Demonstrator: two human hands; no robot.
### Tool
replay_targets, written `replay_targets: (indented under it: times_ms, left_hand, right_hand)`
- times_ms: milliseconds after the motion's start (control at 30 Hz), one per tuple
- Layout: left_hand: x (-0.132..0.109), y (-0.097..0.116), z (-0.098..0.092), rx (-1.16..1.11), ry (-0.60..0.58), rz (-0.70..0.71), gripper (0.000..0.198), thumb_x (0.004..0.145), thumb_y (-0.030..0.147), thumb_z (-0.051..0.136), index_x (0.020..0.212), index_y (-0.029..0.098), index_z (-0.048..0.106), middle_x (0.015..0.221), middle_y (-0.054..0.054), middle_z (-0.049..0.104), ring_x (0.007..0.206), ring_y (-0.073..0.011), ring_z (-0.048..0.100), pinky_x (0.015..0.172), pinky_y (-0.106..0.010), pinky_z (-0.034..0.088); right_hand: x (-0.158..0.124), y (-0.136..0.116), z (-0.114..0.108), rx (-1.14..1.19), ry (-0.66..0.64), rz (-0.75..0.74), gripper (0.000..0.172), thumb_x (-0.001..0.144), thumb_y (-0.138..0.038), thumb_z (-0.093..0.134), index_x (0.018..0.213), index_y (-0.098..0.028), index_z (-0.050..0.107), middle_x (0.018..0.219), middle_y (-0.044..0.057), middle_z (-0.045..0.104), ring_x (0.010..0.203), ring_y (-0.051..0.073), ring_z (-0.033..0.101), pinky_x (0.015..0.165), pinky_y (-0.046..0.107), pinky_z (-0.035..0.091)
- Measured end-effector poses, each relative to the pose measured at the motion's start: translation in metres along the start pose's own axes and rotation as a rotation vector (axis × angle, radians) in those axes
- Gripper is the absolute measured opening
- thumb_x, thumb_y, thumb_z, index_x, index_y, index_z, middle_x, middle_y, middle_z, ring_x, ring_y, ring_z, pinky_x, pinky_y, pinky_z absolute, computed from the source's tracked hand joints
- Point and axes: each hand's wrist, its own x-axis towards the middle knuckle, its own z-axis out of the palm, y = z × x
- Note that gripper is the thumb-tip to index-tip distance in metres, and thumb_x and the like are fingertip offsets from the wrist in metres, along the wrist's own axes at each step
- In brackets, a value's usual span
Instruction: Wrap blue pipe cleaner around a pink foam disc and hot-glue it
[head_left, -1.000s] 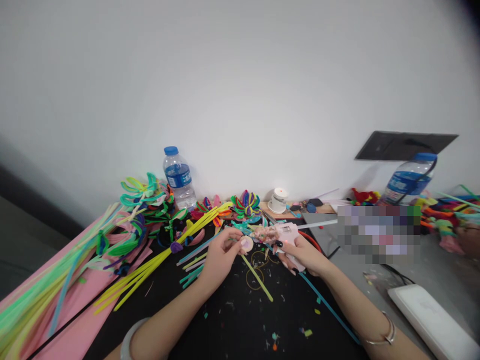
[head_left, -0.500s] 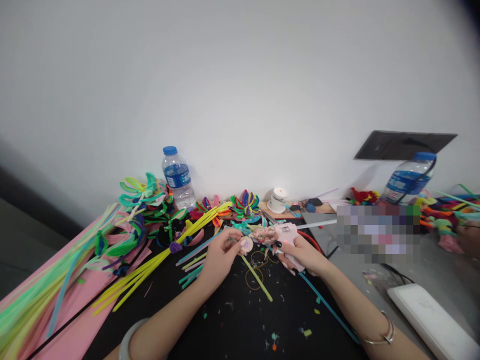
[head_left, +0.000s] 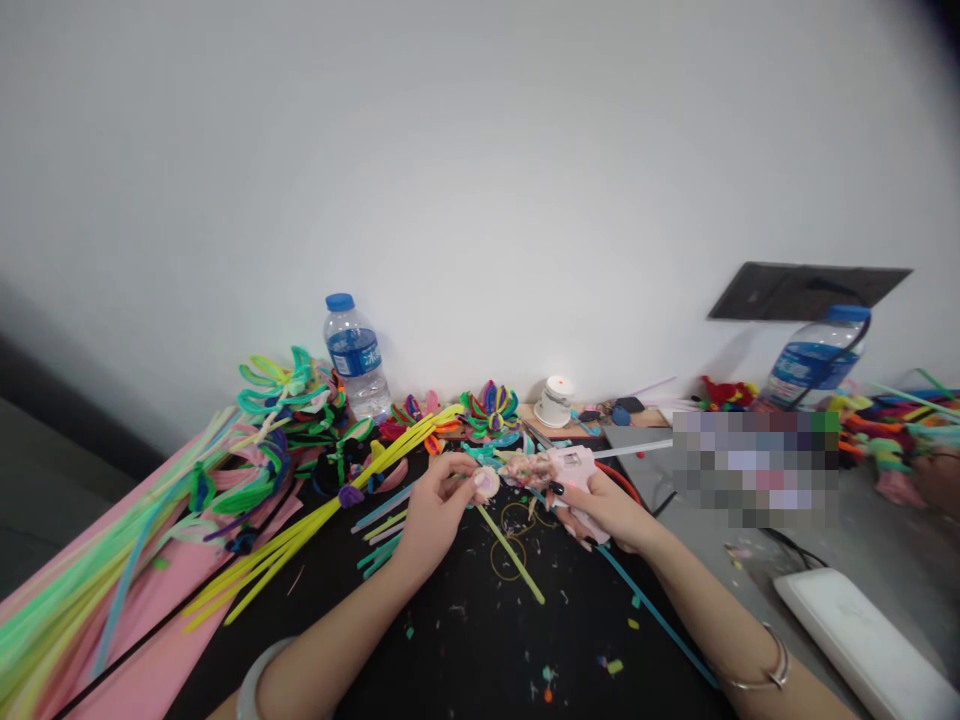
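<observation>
Between the thumb and fingers of my left hand (head_left: pixel 439 510) is a small round cream disc (head_left: pixel 488 484) with a pale lilac middle. My right hand (head_left: pixel 619 517) grips a pink hot glue gun (head_left: pixel 576 464) by its handle. A long translucent glue stick (head_left: pixel 637 449) sticks out of the gun's back end. The gun's front, crusted with beige lumps, points left at the disc, with a small gap between them. Below the disc a yellow-green pipe cleaner (head_left: pixel 514 555) lies on the black mat (head_left: pixel 465 650).
Pipe-cleaner flowers (head_left: pixel 491 408) line the back by the wall. Yellow pipe cleaners (head_left: pixel 300 540) lie left, near a water bottle (head_left: pixel 355 355). Another bottle (head_left: pixel 814 360) and a white power bank-like block (head_left: pixel 862 640) are on the right. A white spool-like cup (head_left: pixel 555 403) stands behind the gun.
My left hand has shifted slightly left with the disc, widening the gap to the glue gun's tip. My right hand and the gun are almost still.
</observation>
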Motion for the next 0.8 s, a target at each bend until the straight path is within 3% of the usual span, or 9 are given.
replay_targets:
  times_ms: [333,433,600,700,800]
  left_hand:
    - [0.002,0.004,-0.001,-0.016,0.041,-0.02,0.015,0.073,0.022,0.062,0.085,0.018,0.054,0.079,0.002,0.056,0.061,-0.0107,0.061,0.062,-0.025,0.053]
    - [0.002,0.004,-0.001,-0.019,0.041,-0.023,0.016,0.072,0.023,0.062,0.084,0.018,0.053,0.078,0.002,0.056,0.061,-0.0109,0.061,0.062,-0.025,0.053]
    - [0.001,0.002,-0.001,-0.017,0.037,-0.009,0.017,0.072,0.025,0.062,0.084,0.018,0.053,0.078,0.002,0.057,0.06,-0.0114,0.061,0.061,-0.026,0.053]
    - [0.001,0.001,-0.001,-0.018,0.033,-0.008,0.016,0.073,0.024,0.062,0.084,0.018,0.053,0.079,0.002,0.058,0.061,-0.0112,0.061,0.061,-0.025,0.053]
    - [0.0,0.002,-0.001,-0.019,0.031,-0.017,0.015,0.073,0.024,0.062,0.084,0.018,0.054,0.079,0.002,0.057,0.062,-0.0112,0.061,0.062,-0.025,0.053]
  right_hand:
    - [-0.003,-0.006,-0.001,-0.162,0.053,0.021,0.024,0.075,-0.039,0.056,0.068,-0.016,0.05,0.046,-0.004,0.053,0.031,0.006,0.039,0.033,0.019,0.034]
    - [-0.003,-0.01,-0.004,-0.386,0.161,-0.082,0.02,0.075,-0.035,0.054,0.069,-0.016,0.055,0.05,-0.001,0.055,0.037,0.009,0.043,0.037,0.021,0.034]
    - [-0.004,-0.019,-0.008,-0.87,0.346,-0.322,0.019,0.076,-0.028,0.053,0.09,-0.02,0.062,0.079,0.004,0.066,0.067,0.019,0.058,0.059,0.026,0.041]
    - [-0.005,-0.021,-0.012,-1.084,0.487,-0.268,0.03,0.073,-0.026,0.055,0.102,-0.021,0.058,0.092,0.006,0.066,0.08,0.023,0.06,0.064,0.027,0.041]
    - [-0.007,-0.022,-0.02,-1.205,0.661,-0.132,0.033,0.074,-0.031,0.054,0.106,-0.023,0.054,0.099,0.007,0.064,0.084,0.025,0.061,0.061,0.027,0.04]
